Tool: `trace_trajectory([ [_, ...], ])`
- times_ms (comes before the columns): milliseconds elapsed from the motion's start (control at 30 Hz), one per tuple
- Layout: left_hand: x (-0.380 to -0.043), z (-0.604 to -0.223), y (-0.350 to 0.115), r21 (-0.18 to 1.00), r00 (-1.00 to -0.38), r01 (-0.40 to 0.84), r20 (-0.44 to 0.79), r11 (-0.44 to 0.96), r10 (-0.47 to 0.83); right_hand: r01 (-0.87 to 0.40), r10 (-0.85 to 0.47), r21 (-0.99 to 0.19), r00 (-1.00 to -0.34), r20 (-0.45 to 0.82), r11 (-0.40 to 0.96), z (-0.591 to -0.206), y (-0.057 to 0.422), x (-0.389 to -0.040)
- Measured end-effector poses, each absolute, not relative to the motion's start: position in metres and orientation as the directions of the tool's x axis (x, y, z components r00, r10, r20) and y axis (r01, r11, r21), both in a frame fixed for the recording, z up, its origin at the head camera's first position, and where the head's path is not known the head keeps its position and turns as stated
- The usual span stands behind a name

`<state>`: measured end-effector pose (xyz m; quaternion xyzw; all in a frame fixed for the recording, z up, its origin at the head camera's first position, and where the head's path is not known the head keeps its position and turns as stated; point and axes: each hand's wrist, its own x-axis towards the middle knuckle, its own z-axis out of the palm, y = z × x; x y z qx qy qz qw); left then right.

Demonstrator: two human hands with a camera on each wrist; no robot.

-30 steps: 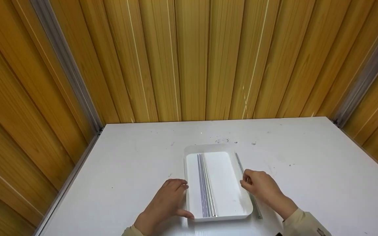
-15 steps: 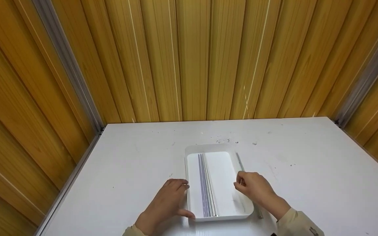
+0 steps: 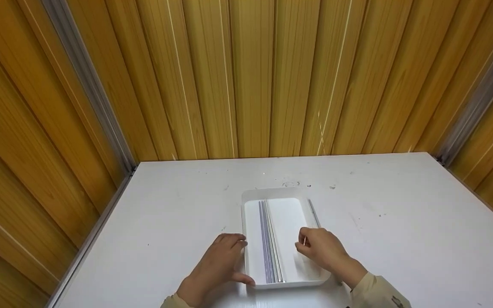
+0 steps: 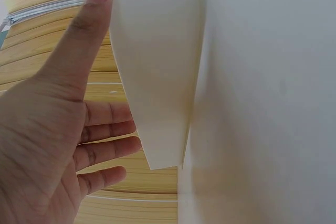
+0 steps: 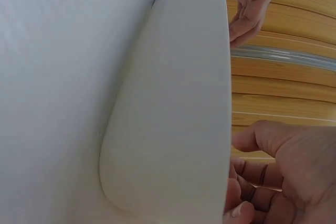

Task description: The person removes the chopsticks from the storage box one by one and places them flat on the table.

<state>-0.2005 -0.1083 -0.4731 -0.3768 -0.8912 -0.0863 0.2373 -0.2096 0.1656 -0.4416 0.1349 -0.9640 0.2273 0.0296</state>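
Observation:
A white rectangular tray [image 3: 291,284] stands on the table. Several thin straight rods, one group purple [image 3: 266,248] and others pale [image 3: 275,246], lie lengthwise in its left half. My left hand [image 3: 216,261] steadies the tray, fingertips at the left rim and thumb by the near-left corner; in the left wrist view its fingers [image 4: 107,156] look relaxed. My right hand [image 3: 321,248] is over the tray's right side, fingers bent and thumb close to the index finger. Its fingertips are partly behind the tray wall [image 5: 173,103] in the right wrist view; I cannot tell whether they hold anything.
A grey-green rod [image 3: 313,213] lies along the tray's right outer side, partly hidden by my right hand. The white table [image 3: 178,205] has small dark marks near its back. Wood-patterned panels [image 3: 250,77] with grey metal posts [image 3: 96,94] enclose it.
My right hand has moved left, from above the rod outside the tray to over the tray's inside. The left hand, the tray and the rods in it stay put.

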Motion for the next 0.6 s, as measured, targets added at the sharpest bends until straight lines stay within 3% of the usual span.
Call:
trace_trajectory([
  [600,-0.201,-0.474,-0.109,-0.043,-0.577,0.721,0.516,0.692,0.633,-0.362,-0.348,-0.421,-0.931,0.112,0.832,-0.453,0.146,-0.208],
])
